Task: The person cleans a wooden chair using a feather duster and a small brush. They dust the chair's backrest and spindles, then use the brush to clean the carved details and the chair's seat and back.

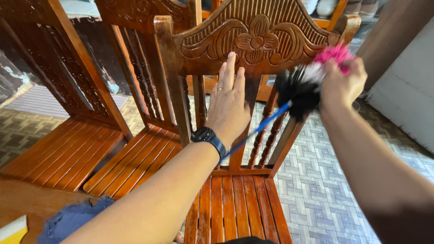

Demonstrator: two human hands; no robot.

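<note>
My left hand (229, 101) lies flat, fingers together, against the carved backrest of a wooden chair (257, 43); a black watch is on that wrist. My right hand (342, 81) grips the fluffy head of a feather duster (300, 88), black, white and pink, at the chair's right post. The duster's blue handle (262, 126) slants down to the left, behind my left wrist. The chair's slatted seat (235, 210) lies below both arms.
Two more wooden chairs (68, 149) stand to the left, side by side. A blue cloth (72, 219) and a yellow-white object (12, 230) lie on a wooden surface at the bottom left. Patterned floor tiles (325, 180) spread to the right, near a pale wall.
</note>
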